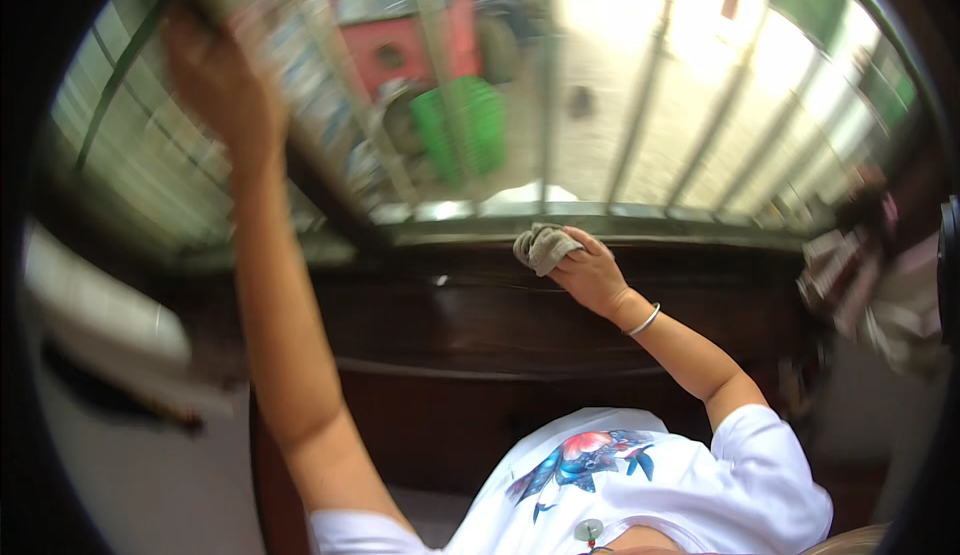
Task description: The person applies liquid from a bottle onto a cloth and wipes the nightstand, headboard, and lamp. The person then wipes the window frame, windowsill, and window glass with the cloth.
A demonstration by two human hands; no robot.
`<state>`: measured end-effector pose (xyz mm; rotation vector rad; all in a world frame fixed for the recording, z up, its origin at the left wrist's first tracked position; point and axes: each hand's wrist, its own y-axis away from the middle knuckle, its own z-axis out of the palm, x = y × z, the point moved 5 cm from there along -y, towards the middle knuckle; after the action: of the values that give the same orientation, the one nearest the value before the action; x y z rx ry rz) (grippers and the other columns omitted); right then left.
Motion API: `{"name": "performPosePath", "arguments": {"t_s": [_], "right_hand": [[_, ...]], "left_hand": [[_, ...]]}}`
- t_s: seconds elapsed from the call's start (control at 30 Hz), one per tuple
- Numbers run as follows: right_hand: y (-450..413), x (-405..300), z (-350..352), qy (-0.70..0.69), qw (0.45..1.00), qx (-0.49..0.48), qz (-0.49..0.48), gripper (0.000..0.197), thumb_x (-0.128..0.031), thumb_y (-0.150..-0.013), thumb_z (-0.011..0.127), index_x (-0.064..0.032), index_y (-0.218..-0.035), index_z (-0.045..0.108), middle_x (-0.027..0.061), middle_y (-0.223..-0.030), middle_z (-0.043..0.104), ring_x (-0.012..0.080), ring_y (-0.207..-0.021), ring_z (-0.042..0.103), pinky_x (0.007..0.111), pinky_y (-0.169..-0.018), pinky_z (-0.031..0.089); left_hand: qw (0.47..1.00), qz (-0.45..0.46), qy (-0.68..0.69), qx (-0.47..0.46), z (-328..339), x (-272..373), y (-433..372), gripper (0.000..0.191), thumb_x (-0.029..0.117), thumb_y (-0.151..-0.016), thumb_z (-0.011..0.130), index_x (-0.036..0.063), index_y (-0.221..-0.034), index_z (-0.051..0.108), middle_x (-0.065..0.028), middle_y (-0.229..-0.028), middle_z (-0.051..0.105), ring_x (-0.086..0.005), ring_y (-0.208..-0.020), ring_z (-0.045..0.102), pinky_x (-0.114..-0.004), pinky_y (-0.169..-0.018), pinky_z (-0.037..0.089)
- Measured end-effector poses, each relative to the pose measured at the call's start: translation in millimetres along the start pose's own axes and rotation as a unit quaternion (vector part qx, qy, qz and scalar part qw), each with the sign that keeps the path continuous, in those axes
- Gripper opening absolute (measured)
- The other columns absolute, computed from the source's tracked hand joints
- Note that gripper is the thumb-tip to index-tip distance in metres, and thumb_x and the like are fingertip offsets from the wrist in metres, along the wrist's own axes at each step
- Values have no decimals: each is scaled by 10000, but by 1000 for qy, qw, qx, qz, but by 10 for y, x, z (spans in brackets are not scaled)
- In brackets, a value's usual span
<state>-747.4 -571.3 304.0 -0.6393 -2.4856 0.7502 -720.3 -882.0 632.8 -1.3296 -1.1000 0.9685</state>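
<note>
A crumpled grey cloth (546, 248) is held in my right hand (592, 273), close to the lower window ledge (487, 234). A silver bangle (643, 321) circles that wrist. My left hand (229, 89) is raised high at the upper left, against the dark window frame (326, 183). Motion blur hides its fingers, so I cannot tell whether they grip the frame or rest on it. Below the ledge lies a dark brown wooden surface (442, 322) with a curved front edge.
Upright metal bars (550, 104) stand across the window. Beyond them are a red vehicle (390, 56) and a green slatted plastic thing (465, 131). Bundled fabric (862, 277) hangs at the right. A long white object (105, 300) lies at the left.
</note>
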Motion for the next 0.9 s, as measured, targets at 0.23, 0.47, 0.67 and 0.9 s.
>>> {"name": "performPosePath", "arguments": {"t_s": [0.23,0.47,0.67,0.9], "right_hand": [[1079,620,-795,-389,746,124,526,376,-54,-911,588,-67,-1286,580,113,-1278,556,290,-1187,543,401,-1021,433],[1394,630,-1796,-504,772,16,387,484,-287,-987,560,-89,-1421,475,176,-1322,520,280,-1214,527,368,-1014,438],[3080,1352,-1793,-319,749,118,568,205,-209,-959,565,-59,-957,706,113,-926,688,282,-895,668,360,-798,527],[4064,2212,-1771,-98,858,131,487,175,-166,-912,548,-88,-769,613,79,-750,663,313,-710,625,418,-685,503]], "left_hand": [[925,-79,331,-171,210,1278,1905,504,292,-957,615,-27,-1322,476,-192,-1282,519,-294,-1169,524,-397,-1001,423],[506,-371,612,-481,728,3351,3088,361,11,-918,586,14,-1278,550,-77,-1237,562,-164,-1112,558,-299,-967,442],[757,-368,525,-125,1099,3614,1895,573,145,-978,593,57,-1480,330,-143,-1438,432,-251,-1264,491,-394,-1029,451],[984,116,129,35,1778,4521,21,573,233,-1005,545,29,-1491,321,-210,-1445,442,-358,-1290,481,-471,-1074,386]]}}
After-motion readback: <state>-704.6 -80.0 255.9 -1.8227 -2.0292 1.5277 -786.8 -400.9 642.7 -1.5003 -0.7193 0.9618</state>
